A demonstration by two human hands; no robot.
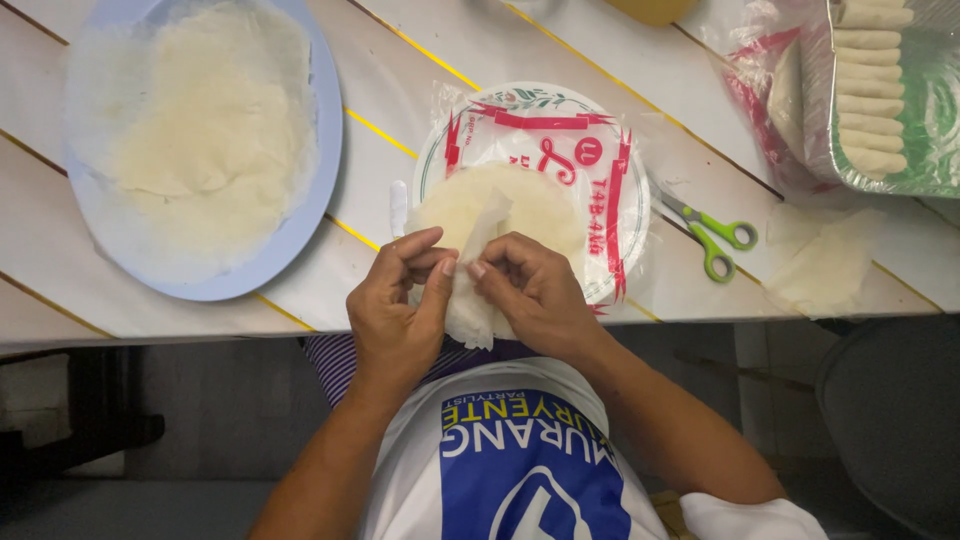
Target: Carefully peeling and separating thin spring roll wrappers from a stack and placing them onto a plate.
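Both hands meet at the near edge of the worktop [500, 40], pinching one thin, pale wrapper sheet [478, 285]. The left hand [398, 305] has thumb and forefinger closed on the sheet's left edge; the right hand [528, 290] has its fingertips closed on the opposite edge, close beside the left thumb. With the two grips so close together and the sheet hanging folded between them, it looks as if the fingers are working at one edge to part a single sheet from another, though whether there is one layer or two in the pinch cannot be told.

The sheet is lifted off the stack of round wrappers [520, 205] just behind the hands, which lies on its opened clear plastic packet with red print [600, 160]. Keeping the stack right there lets each sheet be taken without reaching.

To the left, a pale blue plate [325, 150] holds spread sheets, laid flat and apart from the stack, probably those already separated. To the right, green-handled scissors [715, 240] lie beside the packet, and a loose sheet [820, 255] rests near the worktop's edge. At the far right, a foil tray [925, 150] carries a row of rolled pieces [870, 90], packed side by side.
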